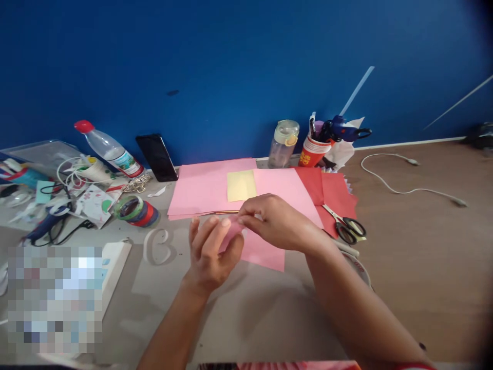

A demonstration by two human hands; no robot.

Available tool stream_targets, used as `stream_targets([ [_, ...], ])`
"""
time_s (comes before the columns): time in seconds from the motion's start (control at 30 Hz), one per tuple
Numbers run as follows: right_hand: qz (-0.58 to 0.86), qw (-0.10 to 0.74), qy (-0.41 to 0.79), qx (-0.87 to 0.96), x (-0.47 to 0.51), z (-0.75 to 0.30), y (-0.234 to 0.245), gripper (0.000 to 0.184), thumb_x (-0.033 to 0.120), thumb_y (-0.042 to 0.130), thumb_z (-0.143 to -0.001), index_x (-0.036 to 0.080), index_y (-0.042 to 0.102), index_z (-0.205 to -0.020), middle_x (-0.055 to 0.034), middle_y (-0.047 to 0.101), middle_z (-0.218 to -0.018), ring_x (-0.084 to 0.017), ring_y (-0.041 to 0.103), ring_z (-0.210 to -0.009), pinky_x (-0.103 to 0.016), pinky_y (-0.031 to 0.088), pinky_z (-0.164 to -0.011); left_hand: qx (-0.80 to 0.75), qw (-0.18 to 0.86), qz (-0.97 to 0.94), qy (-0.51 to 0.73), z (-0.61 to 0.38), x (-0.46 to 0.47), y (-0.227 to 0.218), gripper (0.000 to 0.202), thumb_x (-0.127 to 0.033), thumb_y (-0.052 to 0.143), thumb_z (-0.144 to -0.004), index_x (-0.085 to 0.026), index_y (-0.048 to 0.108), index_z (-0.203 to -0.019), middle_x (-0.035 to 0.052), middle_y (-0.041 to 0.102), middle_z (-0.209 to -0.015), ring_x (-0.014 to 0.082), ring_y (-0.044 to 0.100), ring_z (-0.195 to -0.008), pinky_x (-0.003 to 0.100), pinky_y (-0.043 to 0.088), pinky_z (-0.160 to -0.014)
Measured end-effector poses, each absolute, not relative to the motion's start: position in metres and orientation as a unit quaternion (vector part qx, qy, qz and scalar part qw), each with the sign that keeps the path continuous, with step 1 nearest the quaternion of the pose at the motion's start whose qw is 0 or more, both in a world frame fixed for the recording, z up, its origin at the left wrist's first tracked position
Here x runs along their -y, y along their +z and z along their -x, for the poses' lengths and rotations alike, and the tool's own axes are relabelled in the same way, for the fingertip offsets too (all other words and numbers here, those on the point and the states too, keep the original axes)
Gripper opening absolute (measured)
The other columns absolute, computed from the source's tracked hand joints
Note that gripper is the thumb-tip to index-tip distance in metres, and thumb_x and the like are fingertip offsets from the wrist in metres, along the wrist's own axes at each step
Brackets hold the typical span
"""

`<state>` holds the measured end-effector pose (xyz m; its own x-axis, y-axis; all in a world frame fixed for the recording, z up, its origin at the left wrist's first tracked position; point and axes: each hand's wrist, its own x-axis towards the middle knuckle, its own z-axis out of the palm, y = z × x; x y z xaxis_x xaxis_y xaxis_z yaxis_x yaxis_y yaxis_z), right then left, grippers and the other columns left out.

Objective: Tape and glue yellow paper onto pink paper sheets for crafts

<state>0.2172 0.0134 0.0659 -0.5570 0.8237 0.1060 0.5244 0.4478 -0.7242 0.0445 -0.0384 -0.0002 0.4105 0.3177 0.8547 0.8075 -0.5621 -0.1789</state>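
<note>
My left hand (211, 252) is raised in the middle of the grey table (250, 313), fingers curled round a small piece of pink paper (231, 234). My right hand (275, 221) comes in from the right and pinches the same pink piece at its top edge, fingertips meeting my left fingers. Under both hands lies a pink sheet (265, 252). Behind them is a stack of pink sheets (204, 187) with a yellow square (241, 185) on top, and red sheets (335, 195) to the right.
Scissors (346, 226) lie on the red sheets. A red cup of tools (314, 149) and a clear jar (284, 144) stand by the blue wall. Left: tape rolls (135, 210), a phone (157, 156), a water bottle (108, 149), cables and scraps. A white cable (404, 180) runs across the floor.
</note>
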Motion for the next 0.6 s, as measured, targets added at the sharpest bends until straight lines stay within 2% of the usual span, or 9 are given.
stream_targets([
  [0.2,0.462,0.236,0.305,0.798,-0.015,-0.213,0.061,0.020,0.015,0.051,-0.085,0.017,0.060,-0.067,0.0000,0.064,-0.066,-0.012,0.051,-0.060,-0.025,0.029,-0.056,0.355,0.325,0.784,-0.392,-0.055,0.050,-0.001,0.030,-0.004,0.079,-0.064,-0.024,0.067,-0.083,0.0062,0.060,-0.109,0.0247,0.037,-0.128,0.052,0.020,-0.118],
  [0.33,0.497,0.252,0.310,0.770,-0.021,-0.212,0.056,0.018,0.016,0.048,-0.086,0.018,0.060,-0.074,-0.0006,0.065,-0.071,-0.013,0.053,-0.064,-0.025,0.031,-0.059,0.336,0.323,0.804,-0.369,-0.058,0.054,-0.003,0.026,-0.011,0.078,-0.067,-0.029,0.065,-0.080,0.0018,0.062,-0.109,0.0225,0.043,-0.119,0.051,0.022,-0.118],
  [0.4,0.488,0.256,0.329,0.766,-0.024,-0.214,0.053,0.018,0.020,0.047,-0.089,0.018,0.061,-0.077,-0.0005,0.065,-0.073,-0.014,0.054,-0.066,-0.025,0.033,-0.060,0.349,0.272,0.809,-0.387,-0.058,0.054,-0.002,0.023,-0.011,0.074,-0.070,-0.028,0.063,-0.081,0.0032,0.062,-0.109,0.0232,0.046,-0.117,0.052,0.027,-0.115],
  [0.5,0.433,0.235,0.373,0.786,-0.027,-0.220,0.052,0.029,0.034,0.043,-0.095,0.018,0.062,-0.079,-0.0013,0.066,-0.076,-0.015,0.056,-0.071,-0.026,0.039,-0.065,0.412,0.130,0.786,-0.443,-0.056,0.050,0.003,0.012,-0.013,0.062,-0.078,-0.025,0.059,-0.082,0.0071,0.061,-0.115,0.0263,0.050,-0.119,0.056,0.034,-0.109],
  [0.6,0.387,0.204,0.406,0.802,-0.029,-0.230,0.053,0.043,0.049,0.037,-0.097,0.018,0.066,-0.098,-0.0066,0.069,-0.101,-0.020,0.061,-0.092,-0.030,0.044,-0.077,0.458,-0.006,0.746,-0.484,-0.051,0.045,0.007,0.008,-0.015,0.054,-0.085,-0.022,0.058,-0.087,0.0090,0.058,-0.121,0.0265,0.052,-0.121,0.055,0.039,-0.105],
])
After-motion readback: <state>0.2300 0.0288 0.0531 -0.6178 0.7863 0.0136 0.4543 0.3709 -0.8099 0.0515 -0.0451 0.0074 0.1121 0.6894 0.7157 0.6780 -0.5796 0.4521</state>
